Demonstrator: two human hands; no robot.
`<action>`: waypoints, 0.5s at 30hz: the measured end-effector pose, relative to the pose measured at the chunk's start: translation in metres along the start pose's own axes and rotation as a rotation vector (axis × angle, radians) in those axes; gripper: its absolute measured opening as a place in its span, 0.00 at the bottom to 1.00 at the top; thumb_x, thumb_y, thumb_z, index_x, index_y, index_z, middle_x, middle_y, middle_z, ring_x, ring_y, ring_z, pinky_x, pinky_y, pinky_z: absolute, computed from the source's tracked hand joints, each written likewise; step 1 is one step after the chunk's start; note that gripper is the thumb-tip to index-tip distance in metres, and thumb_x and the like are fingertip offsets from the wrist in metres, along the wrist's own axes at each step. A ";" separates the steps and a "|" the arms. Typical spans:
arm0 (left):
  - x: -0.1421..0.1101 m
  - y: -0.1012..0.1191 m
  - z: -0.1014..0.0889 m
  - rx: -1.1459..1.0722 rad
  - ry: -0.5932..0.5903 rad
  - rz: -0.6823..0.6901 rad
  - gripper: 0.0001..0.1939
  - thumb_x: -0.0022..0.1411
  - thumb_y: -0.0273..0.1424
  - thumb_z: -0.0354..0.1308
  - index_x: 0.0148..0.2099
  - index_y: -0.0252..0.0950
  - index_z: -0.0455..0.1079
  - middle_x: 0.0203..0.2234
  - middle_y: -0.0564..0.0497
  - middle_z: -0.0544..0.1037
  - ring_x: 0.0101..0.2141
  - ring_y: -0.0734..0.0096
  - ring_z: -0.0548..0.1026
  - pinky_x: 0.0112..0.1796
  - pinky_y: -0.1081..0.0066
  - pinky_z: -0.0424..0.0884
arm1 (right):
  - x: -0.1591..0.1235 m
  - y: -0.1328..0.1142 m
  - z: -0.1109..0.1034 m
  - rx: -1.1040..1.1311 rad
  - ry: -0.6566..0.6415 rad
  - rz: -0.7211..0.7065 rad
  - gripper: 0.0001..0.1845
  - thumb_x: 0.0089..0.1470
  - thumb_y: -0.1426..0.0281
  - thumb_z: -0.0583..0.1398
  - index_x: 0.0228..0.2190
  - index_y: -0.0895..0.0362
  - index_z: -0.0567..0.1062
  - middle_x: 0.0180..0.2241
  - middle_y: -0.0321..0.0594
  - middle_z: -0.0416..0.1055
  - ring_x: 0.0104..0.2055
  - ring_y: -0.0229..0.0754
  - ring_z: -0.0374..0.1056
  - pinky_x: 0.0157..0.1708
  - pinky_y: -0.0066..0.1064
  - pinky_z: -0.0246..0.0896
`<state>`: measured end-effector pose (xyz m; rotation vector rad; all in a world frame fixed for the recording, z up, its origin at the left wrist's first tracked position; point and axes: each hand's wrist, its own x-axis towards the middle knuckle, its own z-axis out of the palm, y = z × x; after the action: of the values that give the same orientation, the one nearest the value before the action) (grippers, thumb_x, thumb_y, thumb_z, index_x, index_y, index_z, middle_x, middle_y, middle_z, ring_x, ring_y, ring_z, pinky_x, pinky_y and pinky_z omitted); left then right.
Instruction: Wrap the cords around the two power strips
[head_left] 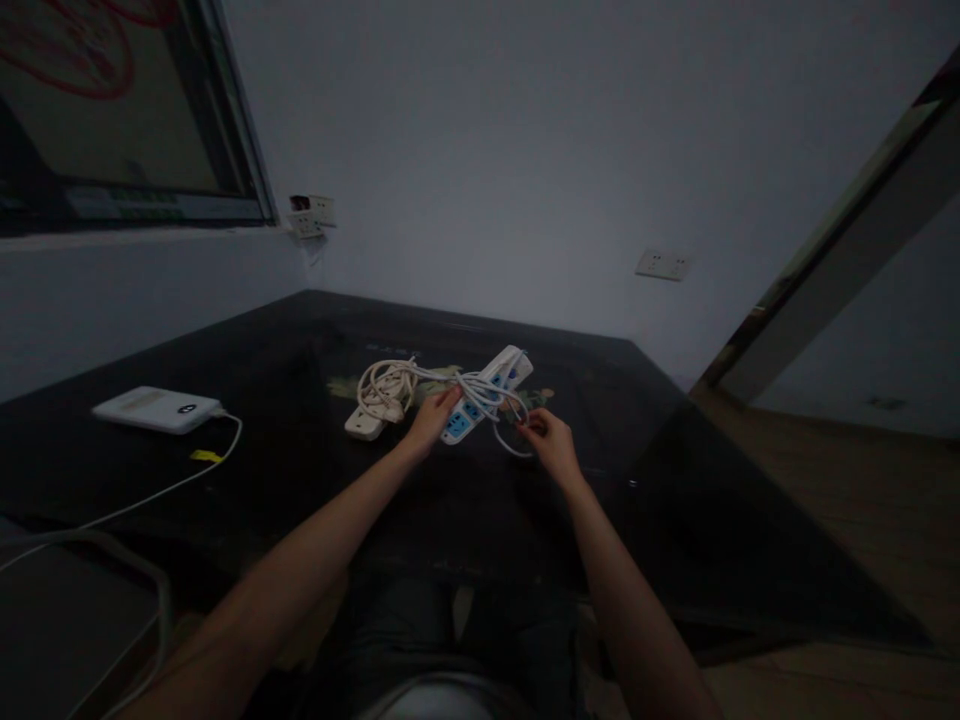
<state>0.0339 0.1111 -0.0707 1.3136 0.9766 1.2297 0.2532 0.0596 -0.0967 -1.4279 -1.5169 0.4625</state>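
A white power strip with blue socket panels (458, 426) lies at a slant in the middle of the dark table. Its white cord (480, 385) is looped in a bundle across it. My left hand (435, 415) is closed at the bundle's left side, fingers on the cord over the strip. On the right, my right hand (550, 440) pinches a loop of the same cord just off the strip's edge. Left of my left hand sits a second, cream power strip (364, 424) with its cord (386, 385) coiled on top.
The black glossy table (465, 510) has a printed pattern near its middle. At the left lies a white power bank (156, 409) with a cable plugged in, and a yellow scrap (205, 456) beside it. Wall sockets (663, 265) and a window (127, 120) are behind.
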 end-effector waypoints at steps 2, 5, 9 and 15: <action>-0.001 0.002 0.000 -0.034 -0.031 0.021 0.22 0.52 0.47 0.57 0.36 0.32 0.76 0.23 0.49 0.78 0.25 0.67 0.73 0.28 0.71 0.66 | 0.001 0.004 -0.001 -0.092 -0.007 -0.006 0.09 0.45 0.64 0.61 0.29 0.56 0.73 0.29 0.39 0.75 0.32 0.43 0.70 0.33 0.31 0.61; -0.001 0.003 -0.001 -0.028 -0.055 0.075 0.22 0.51 0.46 0.57 0.38 0.32 0.76 0.26 0.49 0.79 0.28 0.65 0.74 0.30 0.71 0.67 | 0.003 0.011 -0.005 -0.184 -0.046 -0.012 0.11 0.42 0.63 0.63 0.29 0.57 0.75 0.32 0.40 0.74 0.37 0.45 0.68 0.39 0.34 0.59; 0.000 0.001 0.000 -0.004 -0.042 0.088 0.21 0.52 0.46 0.57 0.36 0.31 0.76 0.26 0.48 0.79 0.29 0.65 0.74 0.30 0.72 0.67 | 0.005 0.019 -0.010 -0.153 -0.125 0.042 0.14 0.41 0.62 0.63 0.31 0.57 0.75 0.33 0.39 0.73 0.39 0.44 0.67 0.41 0.34 0.58; 0.002 -0.004 0.000 -0.071 0.028 -0.055 0.21 0.53 0.47 0.56 0.32 0.32 0.74 0.20 0.51 0.76 0.22 0.69 0.72 0.27 0.72 0.65 | 0.002 0.022 -0.012 -0.165 -0.133 0.122 0.20 0.36 0.65 0.67 0.35 0.58 0.74 0.33 0.38 0.71 0.36 0.41 0.65 0.35 0.29 0.58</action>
<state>0.0341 0.1135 -0.0741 1.2098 0.9737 1.2324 0.2753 0.0631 -0.1080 -1.6527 -1.6096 0.5255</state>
